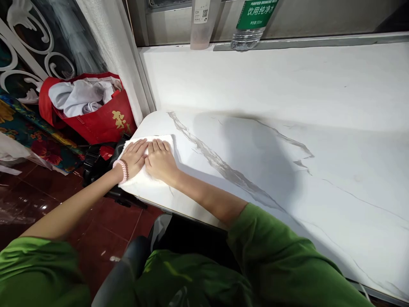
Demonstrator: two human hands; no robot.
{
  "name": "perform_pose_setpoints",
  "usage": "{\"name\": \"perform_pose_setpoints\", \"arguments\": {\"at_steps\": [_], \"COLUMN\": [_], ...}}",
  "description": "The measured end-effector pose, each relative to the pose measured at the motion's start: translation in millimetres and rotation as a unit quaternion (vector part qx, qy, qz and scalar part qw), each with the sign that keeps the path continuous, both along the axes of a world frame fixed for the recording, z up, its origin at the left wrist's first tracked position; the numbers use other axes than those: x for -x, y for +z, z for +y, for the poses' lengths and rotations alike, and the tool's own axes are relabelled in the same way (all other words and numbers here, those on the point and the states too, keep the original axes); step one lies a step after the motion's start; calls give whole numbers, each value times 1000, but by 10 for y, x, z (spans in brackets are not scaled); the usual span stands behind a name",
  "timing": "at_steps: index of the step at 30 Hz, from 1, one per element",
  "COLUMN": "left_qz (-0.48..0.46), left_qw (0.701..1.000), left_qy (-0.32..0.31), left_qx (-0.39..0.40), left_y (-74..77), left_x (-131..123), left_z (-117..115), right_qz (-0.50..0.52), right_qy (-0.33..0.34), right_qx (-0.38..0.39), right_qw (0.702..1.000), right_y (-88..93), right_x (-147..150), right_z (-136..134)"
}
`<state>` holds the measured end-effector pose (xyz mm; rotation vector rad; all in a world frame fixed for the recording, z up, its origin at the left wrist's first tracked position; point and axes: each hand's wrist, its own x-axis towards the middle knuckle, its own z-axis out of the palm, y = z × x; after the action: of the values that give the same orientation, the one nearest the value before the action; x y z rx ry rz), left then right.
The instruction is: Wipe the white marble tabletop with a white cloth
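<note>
A white cloth (167, 144) lies flat at the left end of a white marble-patterned table (223, 140). My left hand (134, 157) rests palm down on it, fingers stretched out, a pink coil band (122, 170) around the wrist. Beside it, my right hand (159, 160) also presses flat on the cloth, its fingers straight and side by side. The two hands touch or nearly touch near the thumbs. Neither hand is wrapped around anything.
On the ledge behind the table stand a clear plastic bottle (201, 25) and a water bottle with a green label (254, 21). Left of the table are a red bag (99, 121) holding white fabric, a black bag or seat (92, 164) and a white curtain (115, 47).
</note>
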<state>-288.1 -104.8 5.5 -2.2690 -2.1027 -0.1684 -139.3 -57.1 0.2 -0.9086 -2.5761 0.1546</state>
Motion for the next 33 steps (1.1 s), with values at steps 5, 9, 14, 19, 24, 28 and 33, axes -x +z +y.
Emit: {"name": "perform_pose_setpoints", "arguments": {"at_steps": [5, 9, 14, 19, 24, 28, 33], "left_qz": [-16, -34, -53, -36, -7, -2, 6], "left_qw": [1000, 999, 998, 998, 999, 1000, 1000], "left_qy": [4, -19, -39, -42, -39, -21, -13], "left_qx": [6, 7, 15, 19, 15, 4, -5], "left_y": [-3, -21, -54, -58, -51, -49, -29], "left_x": [131, 181, 191, 197, 144, 6, -325], "left_z": [815, 1547, 2161, 2291, 2021, 1534, 653], "right_qz": [7, 37, 61, 53, 39, 31, 21], "right_qy": [-41, -78, -122, -136, -112, -83, -49], "right_qx": [2, -1, -1, 3, -10, -10, -8], "right_qw": [999, 996, 991, 989, 993, 996, 999], "right_y": [-34, -104, -170, -136, -109, -95, -64], "right_x": [171, 260, 307, 290, 189, 50, -288], "right_z": [670, 1272, 1756, 1841, 1647, 1292, 559]}}
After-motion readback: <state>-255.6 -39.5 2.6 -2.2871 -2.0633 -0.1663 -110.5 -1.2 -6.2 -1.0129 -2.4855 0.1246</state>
